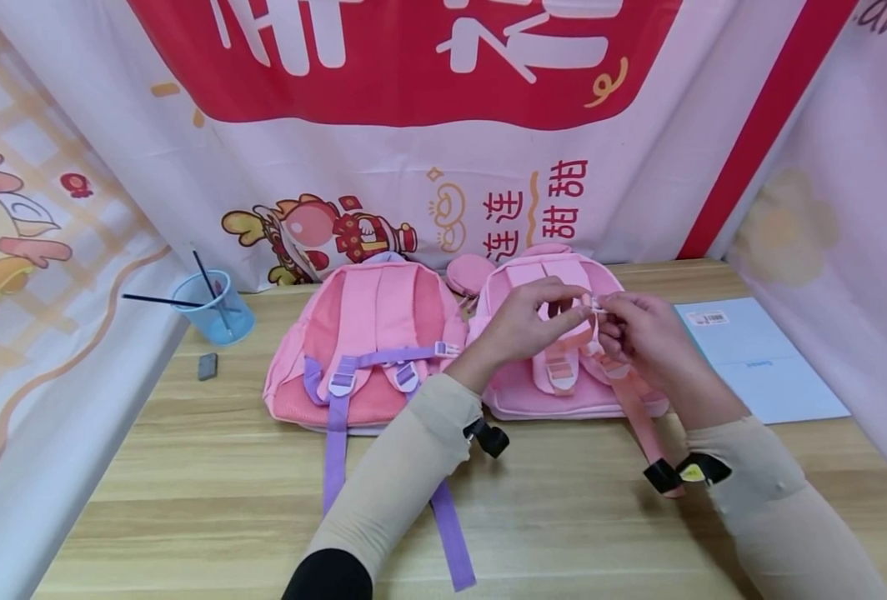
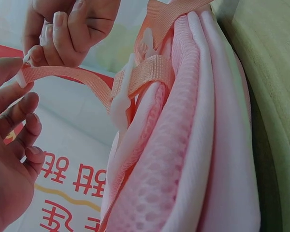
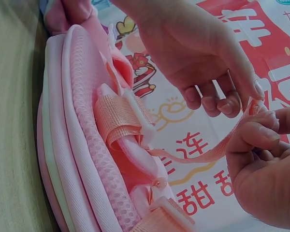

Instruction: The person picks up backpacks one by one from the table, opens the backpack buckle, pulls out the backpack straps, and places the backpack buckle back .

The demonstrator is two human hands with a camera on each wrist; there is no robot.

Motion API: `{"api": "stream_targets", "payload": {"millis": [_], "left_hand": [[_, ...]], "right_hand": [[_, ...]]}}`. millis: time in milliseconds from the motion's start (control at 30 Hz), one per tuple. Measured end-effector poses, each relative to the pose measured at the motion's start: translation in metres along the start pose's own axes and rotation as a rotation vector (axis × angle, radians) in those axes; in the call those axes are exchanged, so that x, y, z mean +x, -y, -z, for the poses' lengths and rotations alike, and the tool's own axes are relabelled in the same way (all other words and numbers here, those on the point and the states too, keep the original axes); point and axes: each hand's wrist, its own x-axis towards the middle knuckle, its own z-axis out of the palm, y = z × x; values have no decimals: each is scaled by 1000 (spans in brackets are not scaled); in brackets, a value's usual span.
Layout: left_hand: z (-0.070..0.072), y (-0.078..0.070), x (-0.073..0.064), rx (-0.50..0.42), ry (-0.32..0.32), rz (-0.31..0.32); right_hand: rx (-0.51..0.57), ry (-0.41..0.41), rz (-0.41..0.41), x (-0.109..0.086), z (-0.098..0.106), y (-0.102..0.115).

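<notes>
A light pink backpack (image 1: 514, 402) rests on the table with its back panel and straps up. My left hand (image 1: 522, 321) and right hand (image 1: 649, 340) meet above it at a small white buckle (image 2: 22, 76) on the end of a thin peach strap (image 2: 70, 73). The left thumb and index finger pinch it from one side, while the other left fingers are spread loosely. From the opposite side my right thumb and curled index finger pinch the strap's end (image 3: 255, 107), partly covering it. Wider peach webbing with white adjusters (image 3: 137, 116) hangs from the shoulder straps.
A second pink backpack (image 1: 301, 402) with purple straps (image 1: 336, 467) lies to the left. Farther left are a blue cup (image 1: 229, 321) holding thin black sticks and a small grey block (image 1: 207, 367). A light blue booklet (image 1: 774, 367) lies at right, and a round pink pouch (image 1: 469, 273) sits behind.
</notes>
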Motion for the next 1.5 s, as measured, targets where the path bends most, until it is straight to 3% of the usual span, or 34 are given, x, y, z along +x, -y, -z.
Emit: {"api": "stream_targets", "payload": {"millis": [367, 600, 700, 900, 1100, 1300, 1500], "left_hand": [[1, 0, 1, -4, 32, 60], [-2, 4, 2, -56, 171, 86], [-7, 8, 3, -103, 191, 83], [-17, 12, 7, -194, 138, 153], [-23, 13, 10, -208, 76, 221], [-25, 10, 9, -196, 42, 283], [-28, 8, 8, -121, 4, 270]], "right_hand": [[9, 32, 36, 0, 0, -1], [54, 54, 80, 1, 2, 0], [65, 54, 84, 0, 3, 1], [110, 60, 86, -4, 6, 2], [160, 77, 120, -8, 9, 3], [189, 144, 192, -10, 11, 3], [217, 217, 226, -10, 13, 1]]}}
